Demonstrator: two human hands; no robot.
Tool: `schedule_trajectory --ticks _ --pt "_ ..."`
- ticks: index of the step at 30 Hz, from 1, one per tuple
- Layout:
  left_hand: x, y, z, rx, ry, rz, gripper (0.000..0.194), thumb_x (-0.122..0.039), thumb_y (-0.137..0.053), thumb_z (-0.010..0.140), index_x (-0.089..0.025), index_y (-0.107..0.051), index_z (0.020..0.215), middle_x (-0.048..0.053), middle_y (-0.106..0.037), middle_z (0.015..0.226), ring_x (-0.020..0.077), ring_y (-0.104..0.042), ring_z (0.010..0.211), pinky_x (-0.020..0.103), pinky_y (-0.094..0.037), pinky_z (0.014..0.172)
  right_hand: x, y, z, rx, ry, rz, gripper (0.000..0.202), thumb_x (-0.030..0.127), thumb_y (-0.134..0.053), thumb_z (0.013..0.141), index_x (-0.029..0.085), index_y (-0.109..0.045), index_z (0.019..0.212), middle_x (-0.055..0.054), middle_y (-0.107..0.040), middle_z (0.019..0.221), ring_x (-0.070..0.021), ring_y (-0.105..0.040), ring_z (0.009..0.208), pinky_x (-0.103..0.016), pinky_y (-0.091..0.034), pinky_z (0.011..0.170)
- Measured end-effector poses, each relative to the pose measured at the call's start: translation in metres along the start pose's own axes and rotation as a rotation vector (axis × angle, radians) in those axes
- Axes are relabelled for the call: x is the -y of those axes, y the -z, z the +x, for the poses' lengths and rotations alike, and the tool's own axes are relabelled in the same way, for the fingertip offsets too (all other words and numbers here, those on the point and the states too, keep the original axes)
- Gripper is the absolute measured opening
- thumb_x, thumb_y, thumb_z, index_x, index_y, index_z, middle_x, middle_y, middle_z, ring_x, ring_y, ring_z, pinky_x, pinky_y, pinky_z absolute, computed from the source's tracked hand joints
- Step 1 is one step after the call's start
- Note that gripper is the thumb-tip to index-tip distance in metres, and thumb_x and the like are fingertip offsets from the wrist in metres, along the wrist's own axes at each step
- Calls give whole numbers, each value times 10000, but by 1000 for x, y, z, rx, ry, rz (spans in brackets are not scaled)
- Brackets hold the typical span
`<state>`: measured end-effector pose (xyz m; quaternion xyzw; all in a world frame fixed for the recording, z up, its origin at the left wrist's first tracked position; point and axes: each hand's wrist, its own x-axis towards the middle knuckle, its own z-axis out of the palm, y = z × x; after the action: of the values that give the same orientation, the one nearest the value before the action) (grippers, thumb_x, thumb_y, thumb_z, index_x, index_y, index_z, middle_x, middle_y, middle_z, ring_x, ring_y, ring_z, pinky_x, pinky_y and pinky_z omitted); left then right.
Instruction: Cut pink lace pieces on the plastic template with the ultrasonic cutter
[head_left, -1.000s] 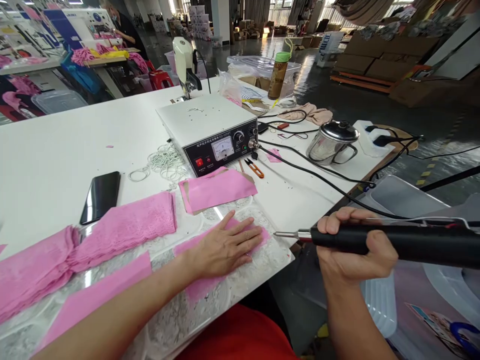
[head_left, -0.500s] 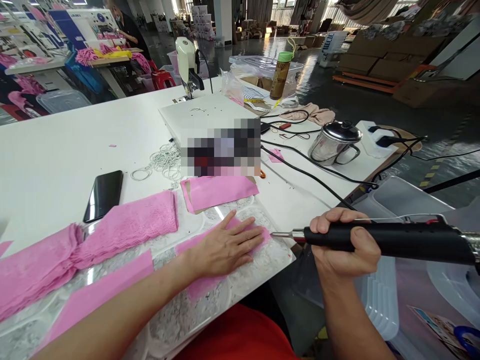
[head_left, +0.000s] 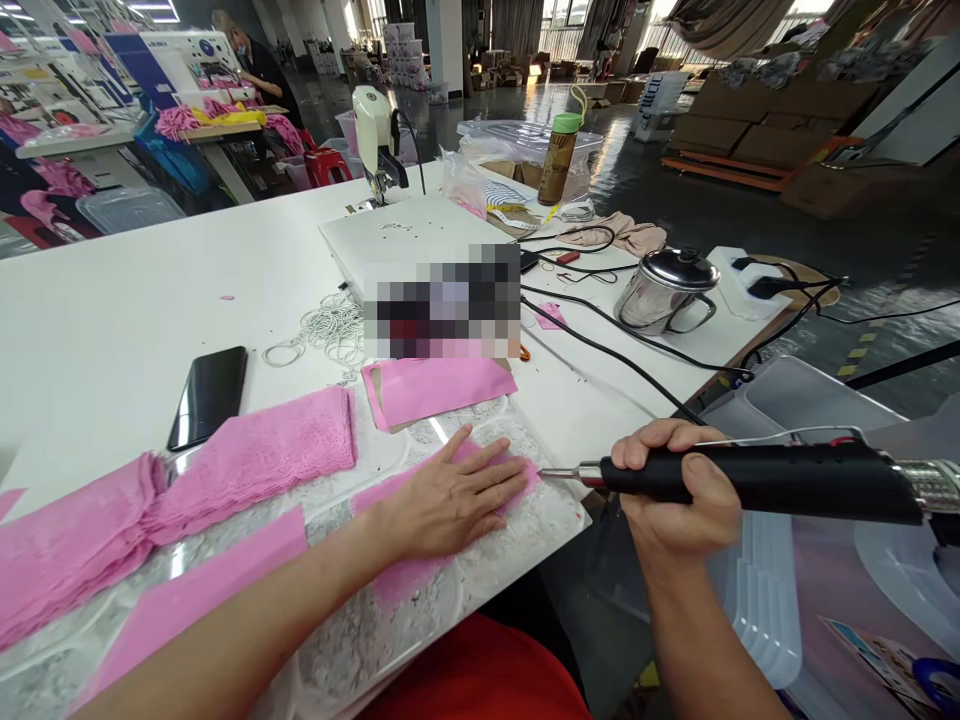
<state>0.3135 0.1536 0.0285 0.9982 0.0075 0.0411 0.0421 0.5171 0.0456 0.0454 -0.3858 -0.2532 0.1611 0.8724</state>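
My left hand (head_left: 457, 498) lies flat with spread fingers on a pink fabric piece (head_left: 409, 582), pressing it against a clear, scuffed board (head_left: 517, 570). Much of that piece is hidden under the palm. My right hand (head_left: 679, 490) is wrapped round a thick black hand tool (head_left: 802, 482) with a thin metal tip. The tip points left and meets, or nearly meets, the fabric's right corner by my left fingertips. Another pink piece (head_left: 450, 388) lies just beyond my left hand, over a brownish backing. A pink strip (head_left: 202, 590) runs beneath my left forearm.
Stacked pink lace (head_left: 262, 440) and a phone (head_left: 208, 398) lie to the left. Beyond are white elastic loops (head_left: 334, 330) and a sewing machine (head_left: 379, 140). Black cables (head_left: 600, 335) cross the table near a metal mug (head_left: 667, 290). Plastic bins (head_left: 765, 600) stand below right.
My right hand and the tool have shifted slightly left, the tip a little closer in along the fabric corner. My left hand stays put. The view has tilted slightly.
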Motion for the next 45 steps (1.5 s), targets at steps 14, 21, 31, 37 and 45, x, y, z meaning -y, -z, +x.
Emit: schedule_trajectory --ticks 14,21,31,37,45 --pt "-1 -4 -2 -48 3 -54 495 -402 -378 1025 -154 -395 1454 74 -444 1483 251 -307 1434 494 -39 1209 24 3 13 -94 -107 57 396 291 -570 516 186 -668 885 8 -605 726 -111 -505 449 -282 -412 392" --pt "-4 4 -3 -32 28 -73 462 -423 -357 1024 -179 -480 1397 84 -396 1514 249 -304 1437 479 -168 1193 31 3 9 -61 -148 15 281 331 -516 481 211 -653 695 7 -563 668 -113 -478 394 -296 -361 348" --pt "-34 33 -100 -30 258 -242 377 -162 -371 970 -171 -595 1274 66 -560 1389 199 -416 1376 409 -254 1180 28 -14 -26 110 -254 -34 283 407 -698 519 302 -696 782 36 -524 680 -125 -402 480 -327 -317 410" --pt "-58 28 -143 37 430 -257 509 -63 -389 914 -225 -499 1384 31 -449 1482 196 -281 1447 452 -210 1199 17 -32 -57 228 -350 16 376 501 -710 542 268 -701 837 12 -525 718 -128 -385 483 -345 -318 412" --pt "-67 20 -149 47 444 -251 528 -32 -336 932 -211 -474 1410 -22 -417 1494 179 -208 1465 431 -155 1219 9 -55 -83 464 -436 152 353 435 -673 625 205 -669 893 13 -536 720 -113 -446 470 -306 -380 399"
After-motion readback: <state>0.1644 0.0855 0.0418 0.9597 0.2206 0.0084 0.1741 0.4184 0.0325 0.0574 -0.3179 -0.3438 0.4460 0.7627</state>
